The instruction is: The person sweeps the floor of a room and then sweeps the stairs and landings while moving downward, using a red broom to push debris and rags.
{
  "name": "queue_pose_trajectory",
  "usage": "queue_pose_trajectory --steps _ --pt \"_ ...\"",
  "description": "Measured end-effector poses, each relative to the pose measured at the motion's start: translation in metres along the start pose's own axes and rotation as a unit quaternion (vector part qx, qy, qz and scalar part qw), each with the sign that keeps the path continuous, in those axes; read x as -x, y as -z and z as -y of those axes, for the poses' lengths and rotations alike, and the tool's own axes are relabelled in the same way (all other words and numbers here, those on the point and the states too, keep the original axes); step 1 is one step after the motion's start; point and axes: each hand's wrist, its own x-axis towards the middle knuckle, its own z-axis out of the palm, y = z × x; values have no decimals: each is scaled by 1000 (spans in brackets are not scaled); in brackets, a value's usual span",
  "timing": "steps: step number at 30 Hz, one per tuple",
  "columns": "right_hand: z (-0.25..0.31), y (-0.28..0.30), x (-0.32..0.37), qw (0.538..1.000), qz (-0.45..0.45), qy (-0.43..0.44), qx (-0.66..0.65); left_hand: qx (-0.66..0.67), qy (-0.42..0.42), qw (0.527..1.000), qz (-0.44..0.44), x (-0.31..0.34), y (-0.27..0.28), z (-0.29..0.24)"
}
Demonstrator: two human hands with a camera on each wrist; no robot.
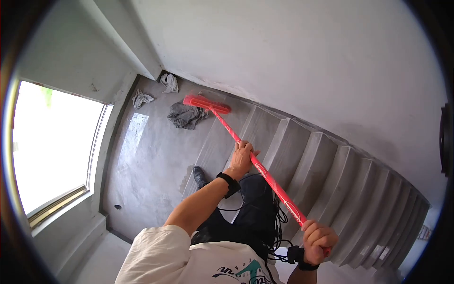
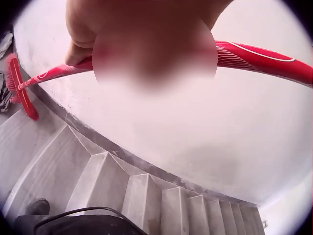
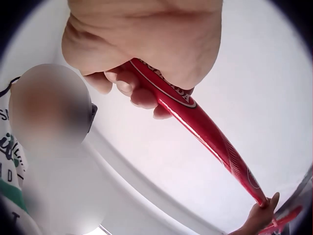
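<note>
Red is the colour of the long-handled broom [image 1: 265, 173], which is held in both hands on a grey concrete staircase [image 1: 302, 161]. The left hand [image 1: 242, 158] is wrapped round the middle of the handle. The right hand [image 1: 318, 239] is closed round the top end, at about 4 o'clock from the left in the head view. The hands are set well apart along the shaft, and both are clamped on it.

The broom head [image 1: 206, 103] is placed low on the landing [image 1: 142, 161], at about 11 o'clock from the left hand and close under the white wall [image 1: 283, 61]. A crumpled dark grey cloth [image 1: 186, 116] lies just beside the head at its 8 o'clock; whether the bristles touch it cannot be told. Two paler rags [image 1: 142, 98] are seen further off, toward 10 o'clock, near the corner. A bright window [image 1: 52, 142] is set at 9 o'clock of the landing, and a dark shoe [image 1: 199, 176] is planted on a lower step.

The step in hand is judged to be a sweeping stroke at full reach, with the head at the far end of its travel. A draw back would call for a firm pivot at the right hand and a pull from the left. The bristles would have to be kept flat on the floor and steered round the cloth so that it is not dragged along.

Of containers, no pan, bin or bucket is shown in any view.
</note>
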Motion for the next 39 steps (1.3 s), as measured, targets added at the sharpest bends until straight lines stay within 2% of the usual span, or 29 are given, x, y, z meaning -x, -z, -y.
queue_pose_trajectory --steps 1,2,4,5,8,9,10,11,12,15,16,18,20,22,23,24,26,27,31,34,36,39 --pt "12 12 -2 999 45 15 -14 15 6 1000 -15 4 -5 -16" --pt "26 16 -6 999 32 15 -14 12 1 1000 -3 1 -4 -37" --pt "56 21 -20 996 83 21 4 51 14 999 -11 -1 -10 -72" --pt "58 31 -30 988 152 41 9 74 14 997 -2 -6 -23 -77" --pt "11 27 -36 990 138 37 15 116 37 992 -29 -27 -65 -49" --pt "-4 29 -33 991 130 34 17 102 50 994 -4 -29 -75 -22" --pt "-17 30 -27 998 54 5 14 56 33 998 25 -28 -67 -12" --pt "-21 33 -22 1000 -18 -24 8 30 52 995 78 -16 -61 -6" --pt "-19 36 -22 1000 -22 -20 3 -1 64 990 125 -10 -53 -2" --pt "18 35 -28 997 59 -20 -53 18 83 992 90 11 -35 -37" --pt "30 35 -32 997 50 -21 -50 18 80 992 99 12 -37 -47" --pt "47 34 -40 985 169 17 -40 33 10 999 -14 8 -39 -62" --pt "52 35 -36 981 192 -1 -29 56 16 998 -20 -1 -42 -69" --pt "36 34 -23 994 106 2 12 72 16 996 46 -8 -53 -62" --pt "17 29 -20 999 40 18 28 42 53 990 126 -13 -48 -54" --pt "17 23 -20 999 40 23 28 40 49 990 124 -11 -41 -47" --pt "18 15 -16 988 -152 -11 0 -55 -8 958 281 1 -22 -41" --pt "17 14 -13 988 -156 -12 -4 -66 -11 950 304 6 -14 -42" --pt "25 18 10 968 -231 -28 -89 -109 6 942 318 19 21 -43" --pt "28 43 28 952 -263 -36 -154 -170 28 944 282 31 30 -56" --pt "41 75 38 953 -242 -26 -179 -190 54 952 233 34 32 -85" --pt "97 122 45 974 -175 24 -139 -166 3 955 244 36 21 -150"
